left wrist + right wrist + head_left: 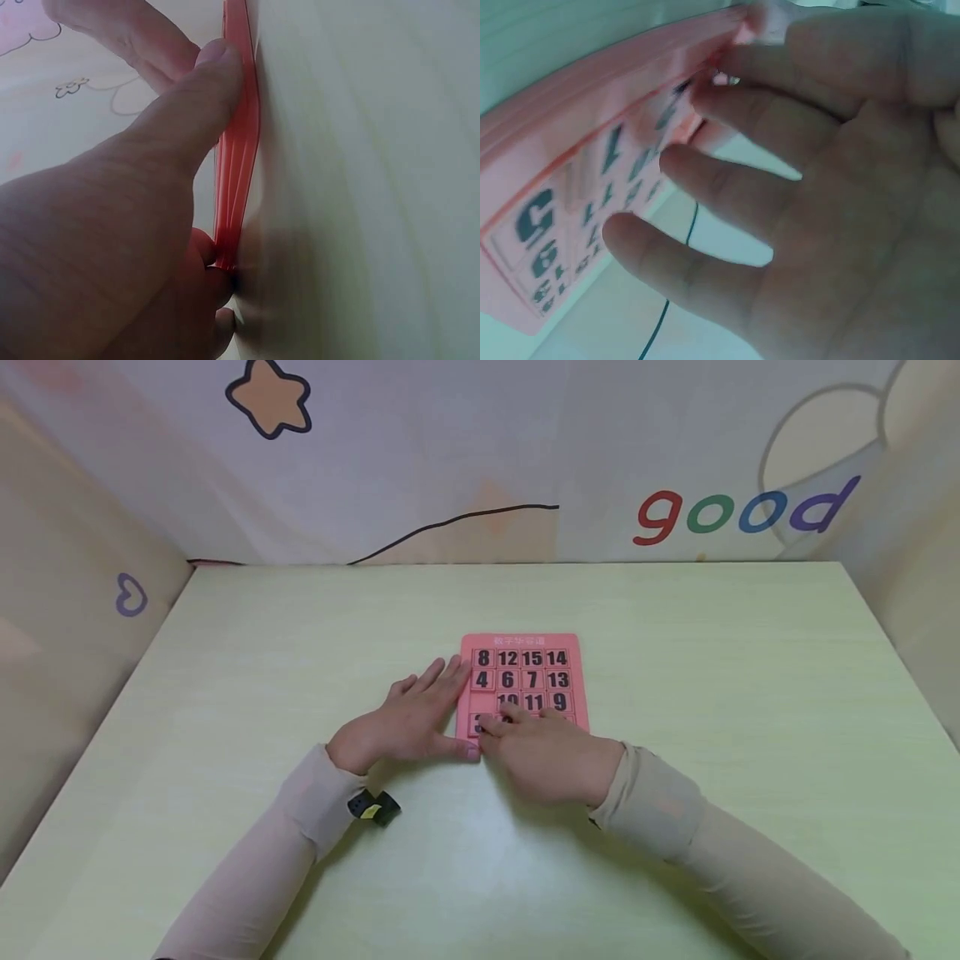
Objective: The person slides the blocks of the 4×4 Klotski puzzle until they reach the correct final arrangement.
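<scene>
A pink number sliding puzzle [581, 693] lies flat, its tiles in rows with black numbers. The left slot of the third row holds no tile. Along the left edge, my left hand [405, 718] rests with fingers extended and thumb at the near left corner. In the left wrist view that thumb [214, 82] presses the puzzle's red side [241, 150]. My right hand [547, 760] reaches over the near rows, a fingertip on the 3 tile [474, 724], hiding parts of the others. The right wrist view shows its fingers spread beside the 5 tile [535, 217].
The puzzle sits near the middle of a pale green table [300, 635]. A printed backdrop [420, 452] with a star and the word "good" rises behind it, and side panels stand left and right. A black band [375, 807] hangs at the left wrist.
</scene>
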The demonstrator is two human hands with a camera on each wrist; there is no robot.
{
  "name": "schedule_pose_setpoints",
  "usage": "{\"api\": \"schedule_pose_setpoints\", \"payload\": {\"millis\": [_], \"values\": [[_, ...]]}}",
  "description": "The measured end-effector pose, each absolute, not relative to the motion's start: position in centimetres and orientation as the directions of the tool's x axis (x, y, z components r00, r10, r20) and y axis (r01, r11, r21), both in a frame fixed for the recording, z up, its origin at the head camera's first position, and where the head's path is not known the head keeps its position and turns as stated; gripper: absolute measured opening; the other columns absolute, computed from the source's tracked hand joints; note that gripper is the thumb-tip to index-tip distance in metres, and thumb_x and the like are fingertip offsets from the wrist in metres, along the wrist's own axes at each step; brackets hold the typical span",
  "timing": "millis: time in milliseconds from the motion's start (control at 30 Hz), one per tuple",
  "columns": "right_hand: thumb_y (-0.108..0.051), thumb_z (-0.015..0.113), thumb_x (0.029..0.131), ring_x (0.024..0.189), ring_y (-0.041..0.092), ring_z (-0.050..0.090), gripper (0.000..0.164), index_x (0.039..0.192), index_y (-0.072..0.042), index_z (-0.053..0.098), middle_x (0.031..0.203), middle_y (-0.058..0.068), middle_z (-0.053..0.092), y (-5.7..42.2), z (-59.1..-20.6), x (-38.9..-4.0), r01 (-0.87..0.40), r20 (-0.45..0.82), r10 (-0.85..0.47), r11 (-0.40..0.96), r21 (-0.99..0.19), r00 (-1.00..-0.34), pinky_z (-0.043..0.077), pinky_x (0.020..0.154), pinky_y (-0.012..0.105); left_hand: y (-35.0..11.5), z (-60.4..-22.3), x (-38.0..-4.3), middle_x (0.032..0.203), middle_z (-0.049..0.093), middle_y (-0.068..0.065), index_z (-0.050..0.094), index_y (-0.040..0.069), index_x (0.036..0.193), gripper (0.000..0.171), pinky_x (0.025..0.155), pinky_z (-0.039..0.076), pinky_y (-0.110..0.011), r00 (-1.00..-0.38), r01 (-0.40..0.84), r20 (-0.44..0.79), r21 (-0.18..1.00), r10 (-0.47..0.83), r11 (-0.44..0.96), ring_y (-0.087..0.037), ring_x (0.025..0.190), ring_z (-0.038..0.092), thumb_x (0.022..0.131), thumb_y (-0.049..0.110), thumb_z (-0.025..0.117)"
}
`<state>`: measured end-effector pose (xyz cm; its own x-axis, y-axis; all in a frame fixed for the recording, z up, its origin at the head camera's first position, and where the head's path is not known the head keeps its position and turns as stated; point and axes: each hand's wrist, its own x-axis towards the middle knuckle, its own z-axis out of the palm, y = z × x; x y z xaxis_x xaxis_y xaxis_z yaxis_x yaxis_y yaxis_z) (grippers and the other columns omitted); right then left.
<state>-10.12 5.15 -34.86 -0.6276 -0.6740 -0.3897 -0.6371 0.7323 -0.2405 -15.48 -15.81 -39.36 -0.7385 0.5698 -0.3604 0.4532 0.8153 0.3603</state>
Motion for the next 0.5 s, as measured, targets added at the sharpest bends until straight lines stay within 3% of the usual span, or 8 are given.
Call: {"api": "schedule_pose_setpoints", "payload": {"millis": [267,500], "values": [[-0.015,0.051,0.104,0.150,0.040,0.020,0.049,0.152,-0.009,0.046,0.162,0.008,0.032,4.9,-35.4,-11.4,-0.603,-0.360,-0.632,0.771,-0.206,-0.686,0.023,0.110,0.069,-15.8,-39.3,-15.6,0.168,-0.007,-0.004,-0.004,0.013,0.163,0.119,0.118,0.006,-0.058,-0.745,0.440,-0.359,0.370,0.563,0.818,-0.027,0.153,-0.011,0.085,0.069,0.067],[-0.015,0.051,0.104,0.151,0.040,0.015,0.050,0.154,-0.012,0.045,0.164,0.007,0.028,5.3,-35.5,-11.7,-0.578,-0.377,-0.623,0.780,-0.239,-0.685,0.019,0.111,0.070,-15.9,-39.7,-15.6,0.168,-0.008,-0.005,-0.004,0.013,0.163,0.118,0.118,0.009,-0.058,-0.744,0.466,-0.343,0.349,0.574,0.813,-0.027,0.153,-0.010,0.086,0.072,0.062]]}}
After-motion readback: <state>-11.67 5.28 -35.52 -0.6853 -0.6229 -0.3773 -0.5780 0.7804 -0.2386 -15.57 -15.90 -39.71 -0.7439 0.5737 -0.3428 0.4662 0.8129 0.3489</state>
